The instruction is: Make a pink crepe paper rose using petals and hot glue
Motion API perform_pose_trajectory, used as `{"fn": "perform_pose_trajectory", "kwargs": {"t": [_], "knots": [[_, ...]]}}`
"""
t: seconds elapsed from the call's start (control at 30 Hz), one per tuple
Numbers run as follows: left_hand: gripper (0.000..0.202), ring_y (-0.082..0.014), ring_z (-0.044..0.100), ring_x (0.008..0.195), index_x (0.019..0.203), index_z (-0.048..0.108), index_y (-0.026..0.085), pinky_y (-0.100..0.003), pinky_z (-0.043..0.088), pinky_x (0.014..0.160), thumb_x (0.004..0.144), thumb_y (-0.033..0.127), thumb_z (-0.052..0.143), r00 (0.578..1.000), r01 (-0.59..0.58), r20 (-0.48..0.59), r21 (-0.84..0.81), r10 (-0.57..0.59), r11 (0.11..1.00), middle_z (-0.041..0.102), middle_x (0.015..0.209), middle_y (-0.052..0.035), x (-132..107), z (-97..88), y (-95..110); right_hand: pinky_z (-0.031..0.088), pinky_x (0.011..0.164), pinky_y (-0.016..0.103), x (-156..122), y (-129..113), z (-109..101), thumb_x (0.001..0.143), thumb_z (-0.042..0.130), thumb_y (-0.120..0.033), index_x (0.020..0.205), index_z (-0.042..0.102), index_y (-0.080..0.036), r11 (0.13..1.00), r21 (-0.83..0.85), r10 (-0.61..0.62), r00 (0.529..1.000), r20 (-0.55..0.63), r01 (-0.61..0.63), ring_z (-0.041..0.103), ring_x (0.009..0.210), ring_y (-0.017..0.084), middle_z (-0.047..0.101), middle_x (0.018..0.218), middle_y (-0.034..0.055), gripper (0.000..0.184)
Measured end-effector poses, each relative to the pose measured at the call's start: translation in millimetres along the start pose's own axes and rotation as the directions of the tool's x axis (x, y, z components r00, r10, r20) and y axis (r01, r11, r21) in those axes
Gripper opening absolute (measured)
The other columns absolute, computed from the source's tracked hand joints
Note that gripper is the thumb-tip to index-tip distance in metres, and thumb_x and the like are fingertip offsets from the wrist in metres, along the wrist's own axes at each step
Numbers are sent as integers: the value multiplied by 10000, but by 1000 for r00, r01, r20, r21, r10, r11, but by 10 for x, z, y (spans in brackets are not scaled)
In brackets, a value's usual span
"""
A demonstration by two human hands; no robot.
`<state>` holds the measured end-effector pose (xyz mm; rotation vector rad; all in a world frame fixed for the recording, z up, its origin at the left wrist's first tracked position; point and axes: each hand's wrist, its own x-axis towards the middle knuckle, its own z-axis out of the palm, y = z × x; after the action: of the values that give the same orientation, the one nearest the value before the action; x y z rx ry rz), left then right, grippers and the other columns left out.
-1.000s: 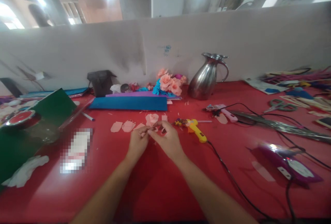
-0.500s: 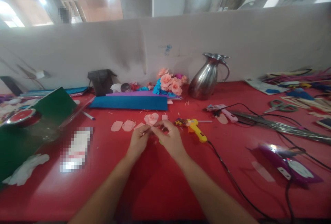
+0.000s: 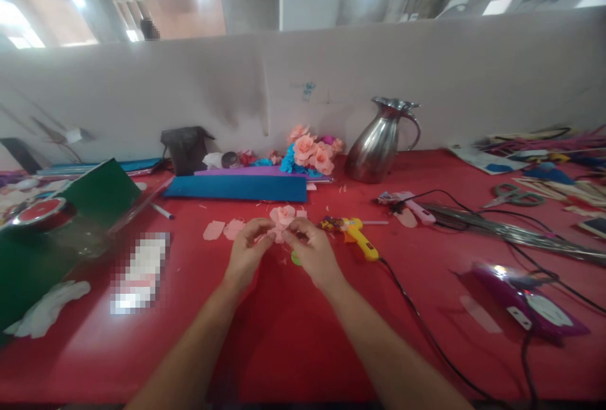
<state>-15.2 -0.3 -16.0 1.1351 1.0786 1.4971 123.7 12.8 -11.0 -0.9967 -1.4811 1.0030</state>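
Between my hands is a pink paper flower (image 3: 283, 215), its bloom facing up and away from me. My left hand (image 3: 250, 249) pinches its left side with thumb and fingers. From the other side, my right hand (image 3: 310, 247) grips the petals near the flower's base. Loose pink paper petals (image 3: 214, 230) lie on the red table to the left of my left hand. A small green round piece (image 3: 296, 258) shows beside my right thumb. Just right of my right hand rests a yellow glue gun (image 3: 362, 239) with a glue stick in it.
Behind the hands lie a blue paper sheet (image 3: 237, 189) and finished pink flowers (image 3: 312, 152). A steel jug (image 3: 374, 148) stands by the wall. A pink glue gun (image 3: 419, 210), scissors (image 3: 514, 195), wires (image 3: 516, 230) and a purple power strip (image 3: 530, 306) with cords are at right.
The flower has tipped up and shifted slightly right between my hands. My fingers have moved apart to its two sides, and more of the green piece shows.
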Motion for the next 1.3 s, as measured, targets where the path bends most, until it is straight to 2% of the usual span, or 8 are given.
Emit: {"fn": "perform_pose_trajectory", "kwargs": {"t": [0.23, 0.6, 0.77, 0.87, 0.97, 1.07, 1.17, 1.3], "knots": [[121, -124, 515, 747, 710, 713, 179, -241, 413, 712, 717, 300, 706, 993, 96, 83, -130, -86, 987, 579, 737, -16, 35, -41, -46, 410, 610, 260, -30, 21, 33, 753, 636, -319, 722, 642, -203, 995, 46, 89, 996, 29, -90, 553, 699, 155, 616, 742, 6, 120], [53, -102, 540, 729, 726, 737, 196, -222, 426, 718, 708, 245, 724, 983, 122, 158, -188, -92, 975, 625, 738, -3, 28, -35, -49, 412, 671, 289, -19, -41, 5, 749, 637, -296, 668, 623, -207, 989, -127, -73, 997, -17, 71, 546, 716, 170, 615, 740, 20, 121], [122, -118, 581, 722, 832, 739, 227, -251, 450, 740, 712, 243, 719, 967, 183, 217, -239, -131, 954, 687, 796, -5, 17, -15, -26, 392, 655, 291, -17, -50, -11, 717, 655, -308, 669, 596, -201, 984, -175, -30, 999, -43, 22, 495, 675, 163, 560, 685, 2, 131], [150, -125, 595, 736, 856, 736, 226, -255, 457, 745, 707, 224, 719, 968, 184, 212, -241, -134, 953, 701, 822, -7, 20, -15, -32, 387, 657, 285, -27, -100, -27, 688, 656, -286, 690, 590, -200, 995, -102, 18, 1000, 1, -18, 484, 681, 158, 553, 699, -4, 109], [149, -139, 610, 793, 852, 733, 216, -264, 453, 792, 704, 227, 719, 977, 150, 183, -250, -105, 957, 707, 833, -14, 35, -27, -53, 390, 677, 272, -35, -153, -59, 702, 577, -232, 750, 594, -202, 989, 134, 41, 992, 117, -57, 502, 716, 150, 571, 743, -6, 59], [103, -141, 616, 805, 813, 731, 203, -262, 447, 806, 719, 237, 706, 977, 137, 190, -233, -94, 963, 710, 829, -19, 39, -29, -67, 384, 658, 255, -30, -179, -91, 768, 505, -254, 766, 595, -200, 934, 339, 71, 988, 136, -114, 501, 698, 134, 558, 728, -10, 105], [128, -159, 620, 830, 836, 733, 196, -283, 448, 822, 726, 251, 700, 968, 153, 231, -213, -103, 965, 711, 865, -35, 24, -16, -69, 355, 578, 244, -21, -202, -97, 811, 519, -337, 714, 587, -195, 915, 373, 125, 987, 99, -154, 458, 613, 120, 515, 658, -16, 185], [163, -167, 624, 830, 857, 735, 207, -298, 458, 825, 714, 282, 708, 963, 188, 230, -205, -139, 961, 709, 877, -40, 10, 2, -72, 348, 552, 240, -14, -255, -76, 753, 589, -335, 641, 568, -202, 926, 338, 154, 985, 75, -170, 446, 573, 112, 507, 602, -29, 175]]}}
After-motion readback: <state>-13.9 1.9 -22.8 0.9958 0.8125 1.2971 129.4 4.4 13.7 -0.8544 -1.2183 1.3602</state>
